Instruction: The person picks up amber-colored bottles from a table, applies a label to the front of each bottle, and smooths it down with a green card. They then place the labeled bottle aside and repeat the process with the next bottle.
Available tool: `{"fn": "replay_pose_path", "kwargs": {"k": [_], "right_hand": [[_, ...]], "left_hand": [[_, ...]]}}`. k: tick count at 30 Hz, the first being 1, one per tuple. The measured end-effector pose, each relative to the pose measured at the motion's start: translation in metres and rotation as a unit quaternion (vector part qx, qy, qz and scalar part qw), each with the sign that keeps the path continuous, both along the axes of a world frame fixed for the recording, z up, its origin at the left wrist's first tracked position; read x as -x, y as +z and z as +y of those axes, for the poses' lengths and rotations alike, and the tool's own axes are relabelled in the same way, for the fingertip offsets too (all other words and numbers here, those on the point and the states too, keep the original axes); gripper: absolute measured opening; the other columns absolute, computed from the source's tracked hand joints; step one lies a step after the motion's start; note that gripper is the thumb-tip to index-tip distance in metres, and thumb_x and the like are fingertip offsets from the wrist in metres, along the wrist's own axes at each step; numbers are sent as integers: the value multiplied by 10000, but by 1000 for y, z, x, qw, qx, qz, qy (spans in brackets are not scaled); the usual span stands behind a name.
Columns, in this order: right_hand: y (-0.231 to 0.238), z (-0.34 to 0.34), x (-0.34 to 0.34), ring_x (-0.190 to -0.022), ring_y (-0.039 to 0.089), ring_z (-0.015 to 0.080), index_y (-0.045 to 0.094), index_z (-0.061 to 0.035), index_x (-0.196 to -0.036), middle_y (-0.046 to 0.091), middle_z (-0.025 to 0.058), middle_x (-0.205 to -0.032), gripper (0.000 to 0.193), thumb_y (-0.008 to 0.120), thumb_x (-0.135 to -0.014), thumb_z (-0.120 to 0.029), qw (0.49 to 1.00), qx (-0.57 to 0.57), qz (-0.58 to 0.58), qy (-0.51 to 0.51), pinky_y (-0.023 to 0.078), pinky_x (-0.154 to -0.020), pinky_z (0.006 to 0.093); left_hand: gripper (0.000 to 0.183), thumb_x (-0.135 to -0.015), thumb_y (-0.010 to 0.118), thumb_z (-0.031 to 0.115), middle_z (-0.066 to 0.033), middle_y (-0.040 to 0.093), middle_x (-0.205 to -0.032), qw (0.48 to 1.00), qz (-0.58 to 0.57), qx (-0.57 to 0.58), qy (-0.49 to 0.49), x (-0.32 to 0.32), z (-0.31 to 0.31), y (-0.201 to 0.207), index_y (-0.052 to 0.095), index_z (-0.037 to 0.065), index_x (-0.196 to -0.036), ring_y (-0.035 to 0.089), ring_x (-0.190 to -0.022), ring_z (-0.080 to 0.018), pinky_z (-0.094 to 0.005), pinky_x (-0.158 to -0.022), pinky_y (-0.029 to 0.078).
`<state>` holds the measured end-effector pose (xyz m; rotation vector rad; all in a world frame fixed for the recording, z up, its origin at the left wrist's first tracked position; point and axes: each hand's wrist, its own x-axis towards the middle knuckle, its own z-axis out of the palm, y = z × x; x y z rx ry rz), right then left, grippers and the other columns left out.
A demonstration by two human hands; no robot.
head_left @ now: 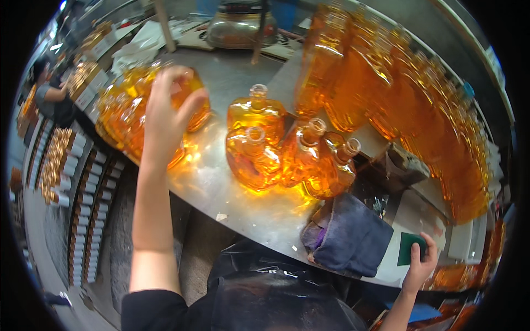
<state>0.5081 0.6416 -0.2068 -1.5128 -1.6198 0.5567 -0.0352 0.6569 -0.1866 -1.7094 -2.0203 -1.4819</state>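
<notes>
Amber glass bottles (160, 110), squat and unstoppered, crowd the far-left edge of the steel tabletop (243, 207) in the head view; the left hand (168, 107) closes around one there. Four like bottles (287, 154) wait mid-table, and a long row (419, 110) stands at right. The right hand (422, 262) grips a green pad (411, 248) beside a grey-blue cloth (350, 234).

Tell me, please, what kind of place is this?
Probably a bottling or packing workshop. Many identical amber glass bottles stand on a metal worktable, more run along a line, and rows of boxed bottles fill the floor.
</notes>
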Motion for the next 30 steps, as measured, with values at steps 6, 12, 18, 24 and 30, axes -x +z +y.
{"fn": "replay_pose_path", "kwargs": {"k": [6,12,18,24,30], "right_hand": [[-22,-10,-39,-1011,550,122,519,-26,-1227,565,39,-1109,275,561,-955,-42,940,115,321,10,446,-889,270],[-30,-27,-92,-530,517,117,631,-29,-855,544,13,-585,414,470,-1031,-367,910,245,326,-74,396,-515,228],[-72,-8,-198,-820,654,299,675,12,-1083,682,166,-836,372,588,-901,-301,950,137,-173,-222,495,-729,386],[-109,93,-238,-925,655,374,564,-66,-1322,679,212,-990,498,590,-887,-306,915,109,-315,-227,505,-841,452],[-126,121,-236,-896,641,377,618,-110,-1232,667,194,-940,355,549,-908,-238,917,106,-358,-140,503,-764,479]], "left_hand": [[819,-744,839,189,-92,507,-1243,910,-360,120,-165,-65,-36,-111,371,29,-1397,532,-1139,-203,-343,-939,475],[632,-726,739,12,-89,603,-1139,927,-328,109,-147,-46,-71,-140,506,-2,-1314,589,-1037,-226,-349,-967,453],[607,-821,645,146,-129,576,-1232,904,-394,14,-168,-92,-37,-44,448,28,-1383,606,-1048,-257,-388,-945,477],[634,-913,618,327,-171,562,-1325,842,-466,180,-202,-208,-13,-23,396,73,-1450,623,-1081,-294,-423,-916,504],[616,-962,573,387,-142,535,-1319,796,-459,269,-287,-288,22,-28,388,55,-1447,604,-1089,-247,-337,-835,528]]}}
